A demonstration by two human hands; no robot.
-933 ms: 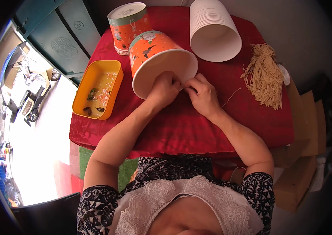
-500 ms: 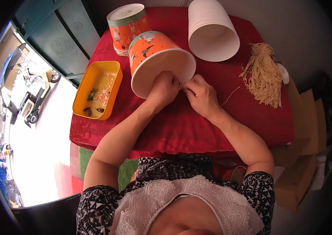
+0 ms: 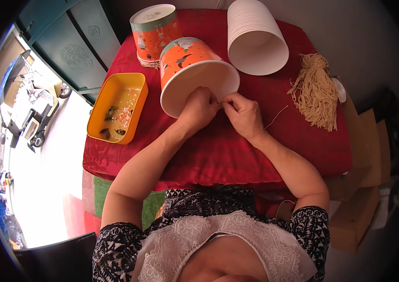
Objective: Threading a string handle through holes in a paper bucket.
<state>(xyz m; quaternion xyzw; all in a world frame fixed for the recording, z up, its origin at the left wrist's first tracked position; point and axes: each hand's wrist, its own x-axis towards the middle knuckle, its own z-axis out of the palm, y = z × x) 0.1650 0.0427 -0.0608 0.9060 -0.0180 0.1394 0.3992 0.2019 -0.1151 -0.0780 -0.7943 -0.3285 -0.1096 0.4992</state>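
Note:
An orange paper bucket (image 3: 185,58) with a green band lies tipped on the red cloth, its white mouth facing me. My left hand (image 3: 200,107) is closed in front of that mouth, by the lower rim. Fingertip to fingertip with it, my right hand (image 3: 244,115) is closed in a pinch. A small pale bit of string shows between the fingertips, though the exact hold is partly hidden. The loose end of a thin string (image 3: 277,116) trails from beneath my right hand across the cloth.
Upside-down orange buckets (image 3: 155,35) stand behind. A yellow tray (image 3: 97,113) with small beads and dark bits sits at the left. A stack of white paper buckets (image 3: 255,21) lies at the back right, beige string (image 3: 316,94) near it. Cardboard boxes (image 3: 355,218) stand right of the table (image 3: 199,162).
The tipped bucket has shifted slightly to the right. Both hands have moved a little with it, and the right fingers remain pinched near the left ones.

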